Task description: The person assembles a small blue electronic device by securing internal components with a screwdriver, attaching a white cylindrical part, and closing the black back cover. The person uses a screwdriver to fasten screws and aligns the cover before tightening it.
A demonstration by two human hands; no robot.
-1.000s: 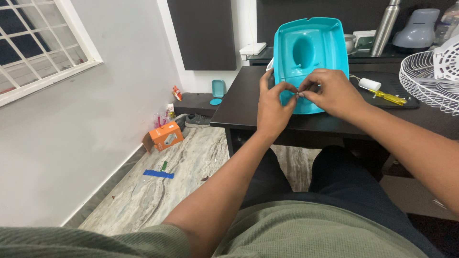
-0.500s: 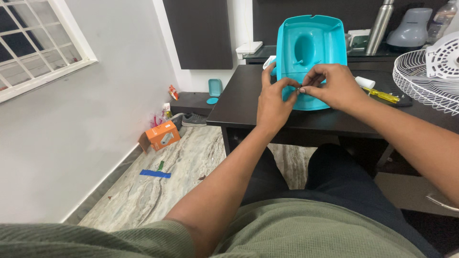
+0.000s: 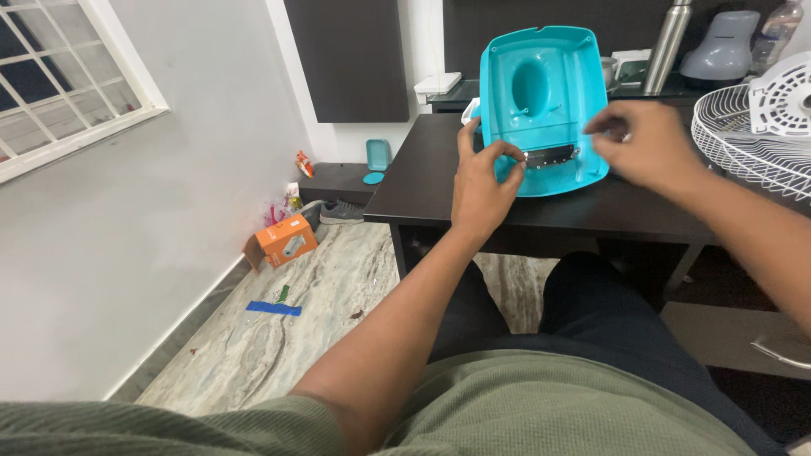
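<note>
A turquoise plastic housing (image 3: 541,76) stands tilted upright on the dark table (image 3: 439,169), its hollow inside facing me. A small dark metal strip (image 3: 552,155) lies across its lower part. My left hand (image 3: 481,181) pinches the strip's left end with thumb and forefinger. To the right of the housing my right hand (image 3: 638,148) hovers in the air, fingers loosely curled, blurred. Whether it holds something small I cannot tell.
A white wire fan grille (image 3: 752,135) lies at the table's right. A steel bottle (image 3: 665,42) and a grey appliance (image 3: 718,46) stand behind. On the marble floor left are an orange box (image 3: 283,239), blue tape (image 3: 272,308) and shoes (image 3: 338,211).
My right hand has left the strip and moved right, away from the housing. The strip is now uncovered. My left hand stays pinched on its left end.
</note>
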